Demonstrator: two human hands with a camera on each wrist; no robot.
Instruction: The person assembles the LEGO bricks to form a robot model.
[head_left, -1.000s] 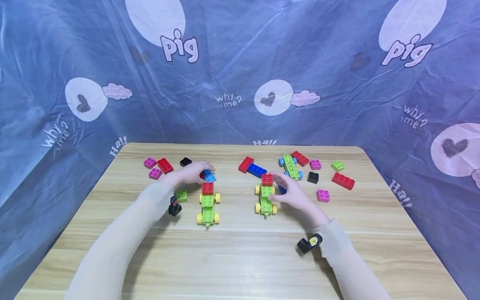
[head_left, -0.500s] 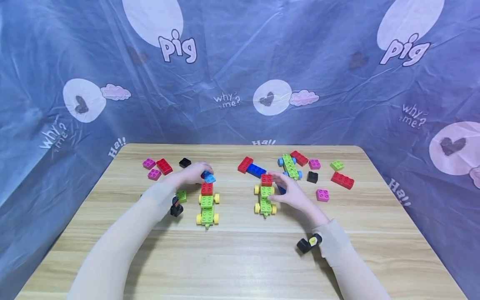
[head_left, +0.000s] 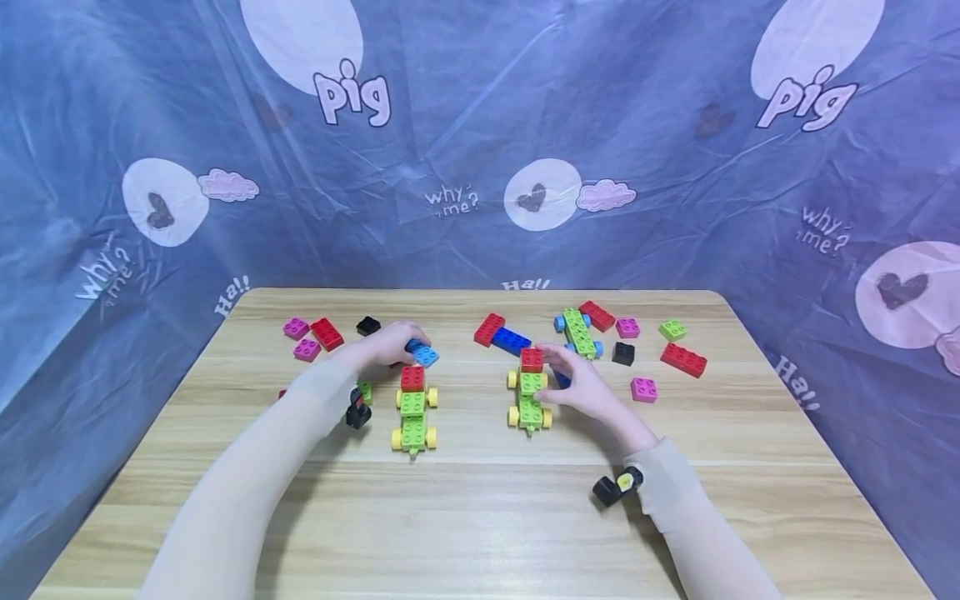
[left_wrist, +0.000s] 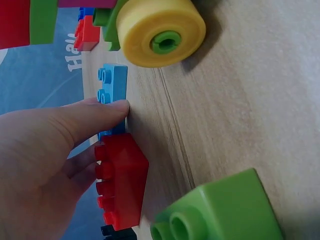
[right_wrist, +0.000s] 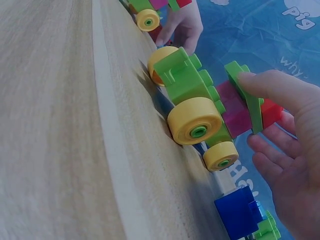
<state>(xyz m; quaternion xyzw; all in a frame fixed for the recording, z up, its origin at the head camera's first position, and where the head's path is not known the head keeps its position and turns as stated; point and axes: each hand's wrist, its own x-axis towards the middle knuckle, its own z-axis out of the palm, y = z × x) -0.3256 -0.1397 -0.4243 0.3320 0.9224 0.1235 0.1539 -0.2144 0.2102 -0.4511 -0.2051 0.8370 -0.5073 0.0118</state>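
Behind the left toy car, my left hand pinches a light blue brick, with the thumb on its near side. A red brick lies beside that brick under the hand. My right hand holds the upper part of the right toy car. Its thumb lies on a green brick above a magenta one, and the other fingers are by the red top brick. Both cars have green bases and yellow wheels. A dark blue brick sits near the right hand, partly hidden in the head view.
A green base with blue wheels stands at the back right. Red, magenta, black and green bricks lie around it. A red brick and a blue brick lie back centre. More bricks, including a red one, lie back left.
The light blue brick has shifted slightly right in my left hand's grasp, and more of it shows. My right hand and the right car have stayed put.
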